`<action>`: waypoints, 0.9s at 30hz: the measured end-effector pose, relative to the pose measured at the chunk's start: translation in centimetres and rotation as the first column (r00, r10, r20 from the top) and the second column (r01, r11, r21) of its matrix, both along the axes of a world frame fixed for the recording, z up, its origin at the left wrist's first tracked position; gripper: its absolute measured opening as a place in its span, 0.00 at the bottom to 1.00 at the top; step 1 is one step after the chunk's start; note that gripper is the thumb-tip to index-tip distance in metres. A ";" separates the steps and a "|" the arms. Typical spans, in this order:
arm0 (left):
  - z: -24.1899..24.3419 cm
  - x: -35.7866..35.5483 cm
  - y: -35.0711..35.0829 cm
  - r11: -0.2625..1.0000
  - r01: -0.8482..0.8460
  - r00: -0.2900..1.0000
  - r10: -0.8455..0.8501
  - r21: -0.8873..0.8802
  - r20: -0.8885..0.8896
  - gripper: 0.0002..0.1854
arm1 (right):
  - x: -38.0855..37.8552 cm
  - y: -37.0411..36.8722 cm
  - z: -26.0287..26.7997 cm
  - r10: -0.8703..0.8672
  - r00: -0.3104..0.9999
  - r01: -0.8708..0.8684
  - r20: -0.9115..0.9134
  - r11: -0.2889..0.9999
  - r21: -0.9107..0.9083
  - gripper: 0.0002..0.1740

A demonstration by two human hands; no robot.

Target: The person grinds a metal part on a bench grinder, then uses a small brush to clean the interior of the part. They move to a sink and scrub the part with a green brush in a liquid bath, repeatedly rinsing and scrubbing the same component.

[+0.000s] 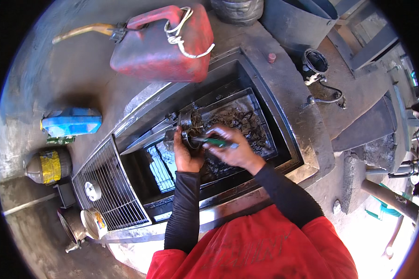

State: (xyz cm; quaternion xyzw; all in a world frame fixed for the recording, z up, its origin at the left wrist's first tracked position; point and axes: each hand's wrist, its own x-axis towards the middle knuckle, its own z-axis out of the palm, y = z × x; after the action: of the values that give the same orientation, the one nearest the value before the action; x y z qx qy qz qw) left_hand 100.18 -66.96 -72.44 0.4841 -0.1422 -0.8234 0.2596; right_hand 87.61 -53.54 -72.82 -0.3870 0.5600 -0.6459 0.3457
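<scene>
My left hand (188, 155) grips a dark, oily metal part (192, 134) with a round opening, held over a metal basin (276, 104). In my right hand (232, 146) is a tool with a green handle (216, 142), its tip at the part's opening. Whether the tool is a screwdriver or a scraper I cannot tell. Below the hands, a shallow tray (272, 139) with black sludge lies inside the basin. Dark liquid (160, 169) at the basin's left reflects a barred window.
A red jerrycan (160, 48) stands at the basin's far edge. A wire rack (118, 198) carrying a white round lid (93, 190) covers the left end. Blue (73, 122) and dark (64, 165) containers are at left. A small dark pot (315, 62) and a large metal drum (296, 24) are at right.
</scene>
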 end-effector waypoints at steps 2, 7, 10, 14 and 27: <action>-0.3 -0.2 0.2 0.998 0.064 0.991 -0.064 -0.004 -0.114 0.24 | 0.0 -1.1 1.6 -0.008 0.932 -0.015 -0.363 0.998 -0.061 0.16; 0.1 0.0 0.4 0.993 0.114 0.986 -0.117 -0.030 -0.117 0.27 | -0.4 -2.0 2.0 0.018 0.757 -0.067 -0.653 0.996 -0.051 0.20; 0.8 0.1 0.8 0.988 0.121 0.974 -0.136 -0.092 -0.183 0.24 | 0.0 -1.3 1.5 0.110 0.796 -0.117 -0.595 0.993 0.027 0.22; 1.9 -0.5 1.6 0.987 0.095 0.986 -0.111 -0.128 -0.123 0.21 | -0.2 -1.0 1.8 0.098 0.637 -0.192 -0.765 0.981 -0.035 0.27; 0.9 -0.7 2.1 0.975 0.079 0.996 -0.085 -0.208 -0.017 0.13 | 2.5 -2.4 -0.6 -0.344 0.331 0.077 0.879 0.938 0.338 0.09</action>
State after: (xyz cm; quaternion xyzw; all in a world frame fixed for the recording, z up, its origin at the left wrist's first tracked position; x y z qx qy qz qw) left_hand 99.44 -64.88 -71.56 0.4377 -0.2437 -0.8203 0.2761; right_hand 90.16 -55.97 -73.42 0.1655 0.3842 -0.7183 0.5560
